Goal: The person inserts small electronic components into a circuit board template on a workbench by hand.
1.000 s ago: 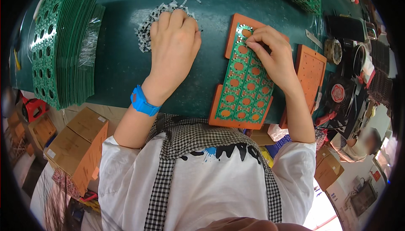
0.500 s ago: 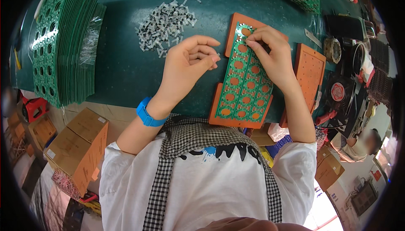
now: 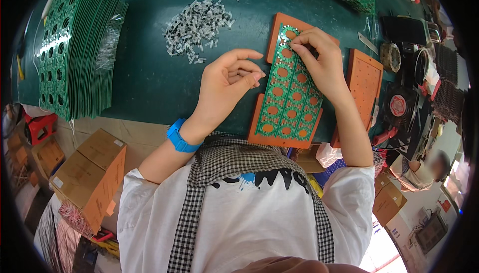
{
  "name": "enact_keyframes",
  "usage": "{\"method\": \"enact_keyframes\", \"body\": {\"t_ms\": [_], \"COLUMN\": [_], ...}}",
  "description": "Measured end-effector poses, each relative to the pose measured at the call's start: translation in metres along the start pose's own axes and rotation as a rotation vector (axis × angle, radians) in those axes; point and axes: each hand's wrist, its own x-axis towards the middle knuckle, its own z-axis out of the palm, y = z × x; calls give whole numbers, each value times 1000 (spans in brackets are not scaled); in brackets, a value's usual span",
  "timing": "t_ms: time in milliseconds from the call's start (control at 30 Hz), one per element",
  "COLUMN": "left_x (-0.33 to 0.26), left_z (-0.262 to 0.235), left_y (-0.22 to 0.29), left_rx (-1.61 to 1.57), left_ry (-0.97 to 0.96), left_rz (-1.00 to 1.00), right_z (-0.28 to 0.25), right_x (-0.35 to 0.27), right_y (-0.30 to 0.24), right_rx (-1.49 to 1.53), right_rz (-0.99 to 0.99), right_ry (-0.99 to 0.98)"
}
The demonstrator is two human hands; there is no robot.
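Note:
A green circuit board [image 3: 290,93] with rows of round holes lies on an orange tray [image 3: 259,123] at the table's near edge. My right hand [image 3: 319,61] rests on the board's far end, its bent fingertips gripping it beside a hole. My left hand [image 3: 227,83] hovers just left of the board, thumb up and fingers curled in on a pinch of small parts that mostly hide in the palm. The loose pile of small grey and white parts [image 3: 197,23] lies farther back on the green table [image 3: 149,78].
A tall stack of green boards [image 3: 75,48] leans at the left. A second orange tray [image 3: 364,81] sits right of the board, with tools and round reels [image 3: 399,106] beyond. Cardboard boxes [image 3: 87,173] stand on the floor at the lower left. Another person [image 3: 424,170] sits at the right.
My left hand has lifted off the parts pile and come toward me and right, fingers curling in beside the board. My right hand has stayed on the board's far end.

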Motion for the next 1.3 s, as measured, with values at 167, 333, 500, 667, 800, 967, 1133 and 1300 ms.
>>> {"method": "enact_keyframes", "body": {"t_ms": [167,333,500,667,800,967,1133,1300], "left_x": [0,0,0,0,0,-3,-7,-2], "left_z": [1,1,2,2,3,8,12,11], "left_y": [-1,-2,-4,-3,-3,-1,1,-1], "left_rx": [2,1,11,12,19,-109,-106,-4], "left_ry": [9,2,2,1,10,-59,-181,-76], "left_rz": [17,24,31,43,43,-41,-93,-32], "right_z": [6,-2,2,10,10,10,12,4], "right_x": [-4,0,-2,-10,-16,-30,-49,-33], "right_y": [2,1,-1,6,5,-33,-31,-21], "right_rx": [-58,7,-42,-149,-327,-384,240,-26], "right_rz": [-11,8,27,-90,-284,-323,-75,-40], "right_ry": [51,-25,15,112,139,137,-113,-17]}}
